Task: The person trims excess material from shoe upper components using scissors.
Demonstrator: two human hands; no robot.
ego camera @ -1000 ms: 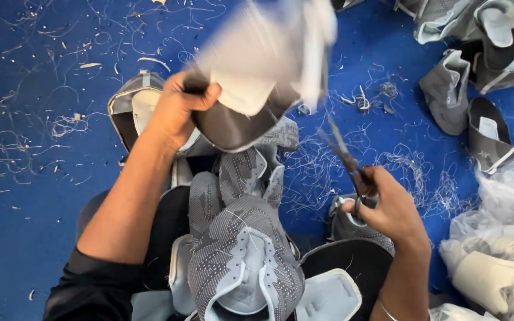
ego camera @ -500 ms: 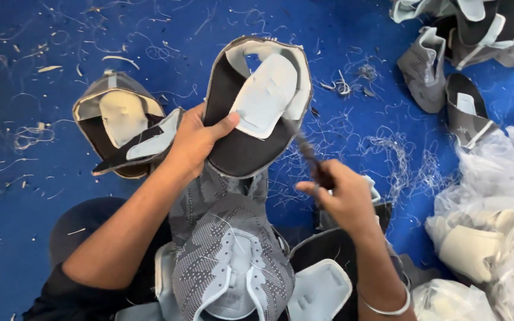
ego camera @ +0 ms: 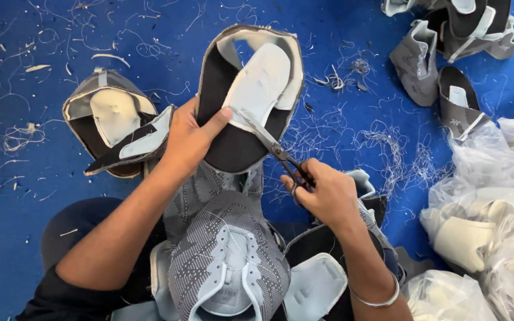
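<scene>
The left hand (ego camera: 193, 139) holds up a flat shoe upper (ego camera: 248, 98), its fingers clamped on the lower left edge with the thumb pressed across the dark inner lining. The piece is horseshoe-shaped, black and felt-like inside, rimmed with a pale grey border, and carries a smooth pale grey tongue (ego camera: 263, 83) lying down its middle. The right hand (ego camera: 325, 193) has its fingers closed through the loops of a pair of slim metal scissors (ego camera: 275, 147), whose blades, a little apart, reach to the lower edge of the tongue, just beside the left thumb.

Below the hands a stack of grey knit uppers (ego camera: 227, 261) with a dotted weave and white laces rests on the person's lap. A second opened upper (ego camera: 117, 122) lies to the left on the blue floor (ego camera: 25, 196), touching the left wrist. More grey and black uppers (ego camera: 447, 53) lie at the upper right, well apart. Crinkled clear plastic bags (ego camera: 489, 220) of pale parts crowd the right edge. Thin thread trimmings (ego camera: 382, 142) are scattered over the floor, which stays open to the far left and along the top
</scene>
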